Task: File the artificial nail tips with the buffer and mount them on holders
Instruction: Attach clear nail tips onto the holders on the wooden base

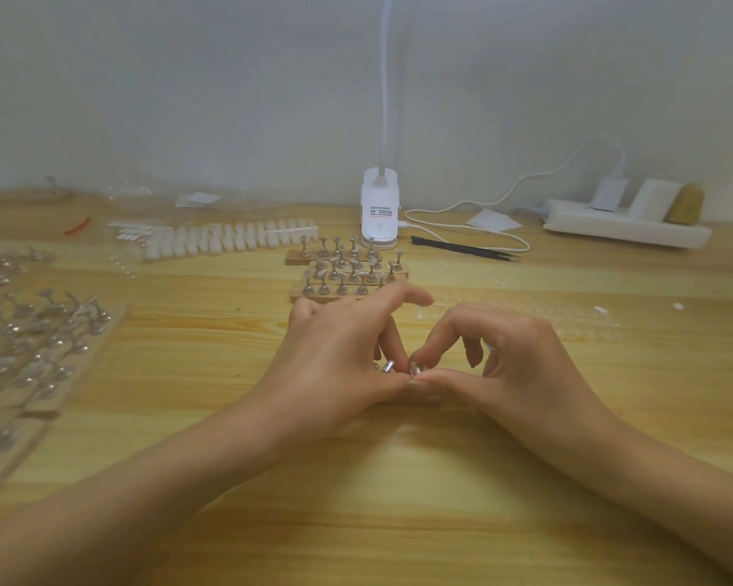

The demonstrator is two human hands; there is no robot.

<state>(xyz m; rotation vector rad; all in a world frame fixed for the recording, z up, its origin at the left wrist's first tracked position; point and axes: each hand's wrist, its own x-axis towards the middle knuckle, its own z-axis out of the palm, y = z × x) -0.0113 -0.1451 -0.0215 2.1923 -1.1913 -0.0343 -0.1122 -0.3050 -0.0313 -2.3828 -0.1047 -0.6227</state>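
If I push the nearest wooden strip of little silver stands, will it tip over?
The wooden strip of silver stands lies flat and low on the light wooden table, so it would probably slide, not tip. Its stands are tall on narrow stems, so loose ones might topple. It looks small, likely light.

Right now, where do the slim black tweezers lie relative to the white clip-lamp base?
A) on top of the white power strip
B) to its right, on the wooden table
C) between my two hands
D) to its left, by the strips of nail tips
B: the slim black tweezers lie flat on the wooden table just right of the white clip-lamp base, short of the power strip.
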